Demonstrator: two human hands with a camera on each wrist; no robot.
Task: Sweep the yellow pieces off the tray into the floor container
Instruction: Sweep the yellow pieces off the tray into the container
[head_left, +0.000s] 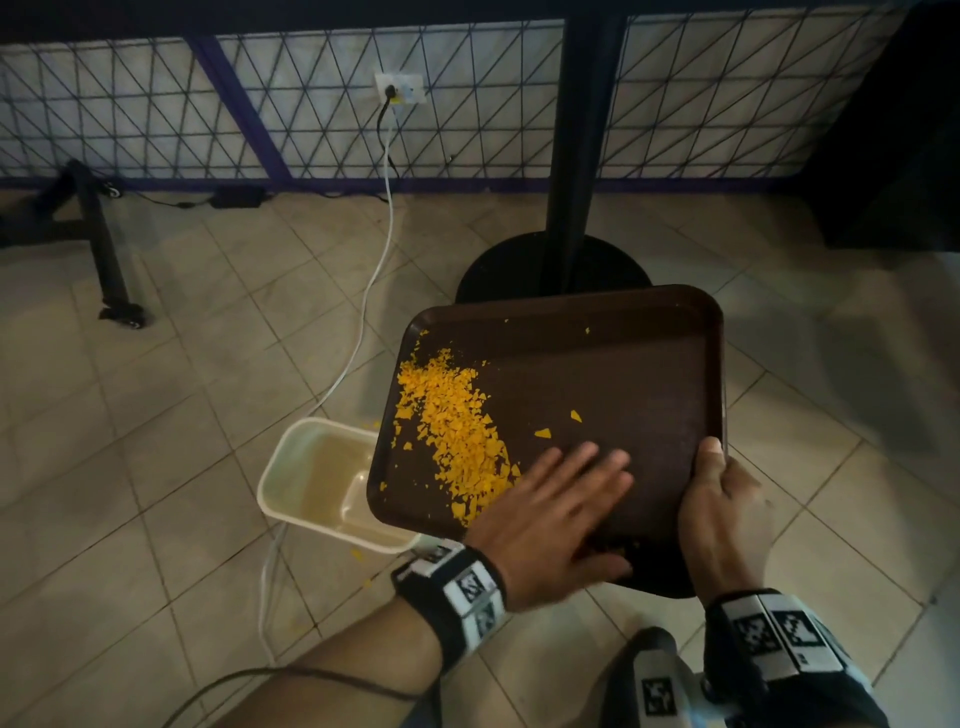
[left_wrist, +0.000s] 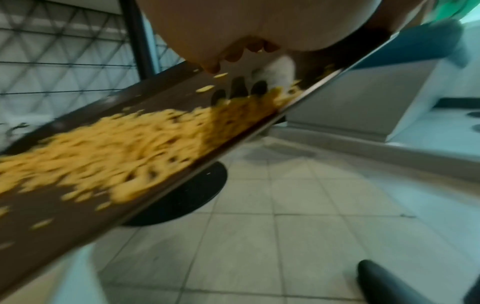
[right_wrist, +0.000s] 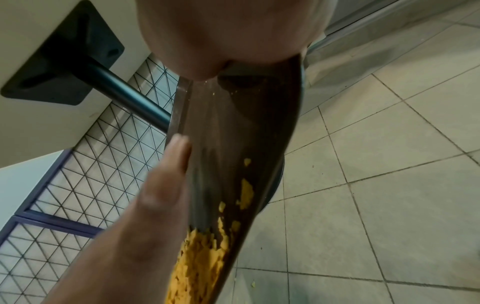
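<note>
Tray: the brown tray (head_left: 613, 374) is held in the air over the tiled floor (head_left: 208, 364), tilted down to the left; its left edge overhangs the right part of the floor container (head_left: 306, 483).
Yellow pieces: the yellow pieces (head_left: 457, 431) lie heaped along the tray's left side, just short of its raised left rim; a few single bits sit nearer the middle, and a few crumbs lie on the floor near the container.
Left hand: the left hand (head_left: 550, 514) lies flat on the tray's near part, fingers straight and slightly spread, just right of the heap.
Right hand: the right hand (head_left: 722, 509) grips the tray's near right corner, thumb on top of the rim, fingers hidden beneath.
Open room: bare tile lies left of and near the container.
Around: the black table base (head_left: 553, 270) stands just beyond the tray's far edge; a white cable (head_left: 363, 306) runs across the floor from the wall socket (head_left: 400, 88), passing behind the container; a wire mesh panel (head_left: 311, 104) lines the far wall.
</note>
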